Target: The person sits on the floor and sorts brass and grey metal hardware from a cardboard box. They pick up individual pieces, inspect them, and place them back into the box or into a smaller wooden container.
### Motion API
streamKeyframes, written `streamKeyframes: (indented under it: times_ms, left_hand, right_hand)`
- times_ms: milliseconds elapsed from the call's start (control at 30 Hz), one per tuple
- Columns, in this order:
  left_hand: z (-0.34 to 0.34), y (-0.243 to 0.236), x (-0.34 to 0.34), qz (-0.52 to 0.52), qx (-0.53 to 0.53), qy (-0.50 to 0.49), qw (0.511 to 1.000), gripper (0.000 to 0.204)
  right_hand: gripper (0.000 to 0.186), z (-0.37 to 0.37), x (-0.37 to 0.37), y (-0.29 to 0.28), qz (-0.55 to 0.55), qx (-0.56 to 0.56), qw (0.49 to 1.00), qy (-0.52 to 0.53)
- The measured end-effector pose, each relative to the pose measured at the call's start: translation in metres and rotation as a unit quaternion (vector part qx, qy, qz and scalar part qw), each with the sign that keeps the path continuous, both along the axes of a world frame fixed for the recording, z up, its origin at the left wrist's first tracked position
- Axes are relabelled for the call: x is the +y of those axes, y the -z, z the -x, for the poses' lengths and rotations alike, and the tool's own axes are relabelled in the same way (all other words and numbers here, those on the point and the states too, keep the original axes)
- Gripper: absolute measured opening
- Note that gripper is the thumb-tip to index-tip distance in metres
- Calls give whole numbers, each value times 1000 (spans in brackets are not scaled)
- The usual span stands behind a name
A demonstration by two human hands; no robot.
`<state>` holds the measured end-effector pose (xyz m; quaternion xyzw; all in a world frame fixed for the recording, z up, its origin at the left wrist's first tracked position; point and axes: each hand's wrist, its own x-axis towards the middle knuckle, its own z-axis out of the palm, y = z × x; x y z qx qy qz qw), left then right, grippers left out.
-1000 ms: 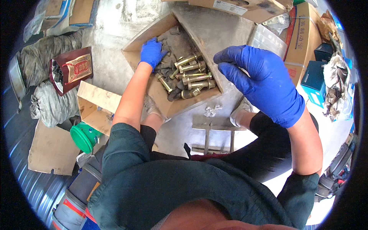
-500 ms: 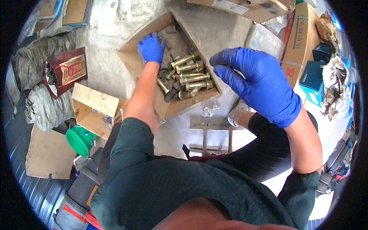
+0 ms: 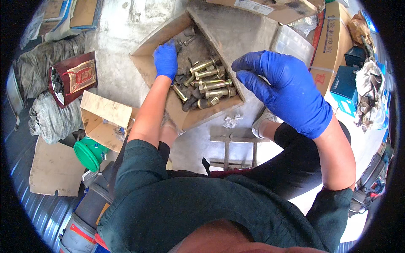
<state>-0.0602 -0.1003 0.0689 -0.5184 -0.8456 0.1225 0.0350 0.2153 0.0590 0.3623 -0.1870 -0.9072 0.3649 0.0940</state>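
My left hand [image 3: 166, 62], in a blue glove, is inside an open cardboard box [image 3: 147, 45], close to its left wall. Its fingers are curled, and whatever they may hold is hidden. Several brass-coloured bolts [image 3: 205, 65] with nuts lie to its right, heaped in the near right part of the box among dark, dirty pieces [image 3: 189, 103]. A smaller bolt [image 3: 189, 40] lies farther back. My right hand [image 3: 287, 90], also gloved in blue, is held up to the right of the box. Its fingers are pressed together and bent toward the thumb; nothing shows sticking out.
At the left are a small open cardboard box [image 3: 105, 105], a green bucket [image 3: 86, 155] and a dark red bag [image 3: 72, 80]. A clear plastic container [image 3: 293, 45] and a tall carton [image 3: 333, 50] stand at the right. Crumpled plastic [image 3: 232, 121] lies near the box.
My left hand has drawn slightly back toward me, and its fingers have curled in from a more spread position. A small bolt beyond it now shows. My right hand has stayed nearly still.
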Motion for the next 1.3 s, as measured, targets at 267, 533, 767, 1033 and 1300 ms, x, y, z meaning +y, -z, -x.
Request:
streamKeyframes:
  times_ms: [267,533,767,1033,1300]
  left_hand:
    - [10,-4,0,-16,-3,36,999,27]
    - [1,-30,-30,199,-320,110,920,28]
    - [-8,-12,-54,122,-275,111,947,28]
    - [13,-28,-36,-65,-164,143,974,25]
    - [26,-13,9,-22,-133,106,985,19]
  right_hand:
    - [22,0,4,-1,-7,-11,1000,-2]
    - [18,-9,7,-8,-8,-26,1000,-9]
    - [24,-3,3,-7,1,-18,1000,-1]
    - [23,-3,5,-4,-7,-9,1000,-9]
    - [24,0,2,-5,-13,-3,1000,0]
